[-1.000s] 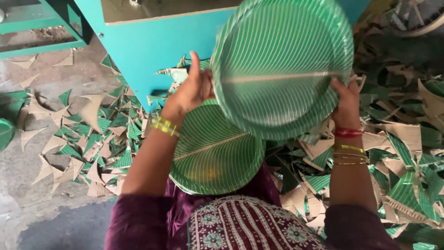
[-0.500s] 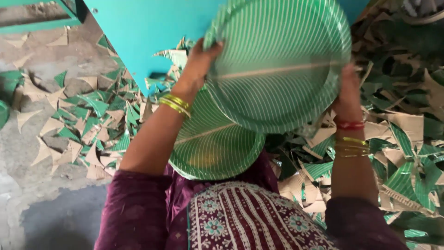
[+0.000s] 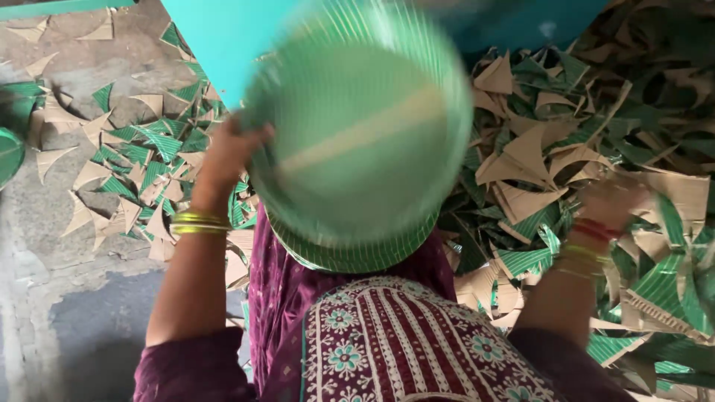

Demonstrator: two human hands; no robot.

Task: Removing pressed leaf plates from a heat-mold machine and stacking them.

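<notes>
Left hand (image 3: 227,152) has a grip on the rim of a green striped plate (image 3: 357,126), held up in front of the teal machine (image 3: 216,37) and pretty blurred. Right hand (image 3: 607,201) is off to the side over the scraps (image 3: 566,164), too blurry to tell if it's clenched or loose. Another plate (image 3: 350,253) sits just under the first, on the lap. More scraps (image 3: 134,164) on the floor.

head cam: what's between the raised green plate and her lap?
In the head view, a stack of green striped plates lies under the blurred raised plate, resting above the patterned maroon clothing. The left hand is at the raised plate's rim.
</notes>
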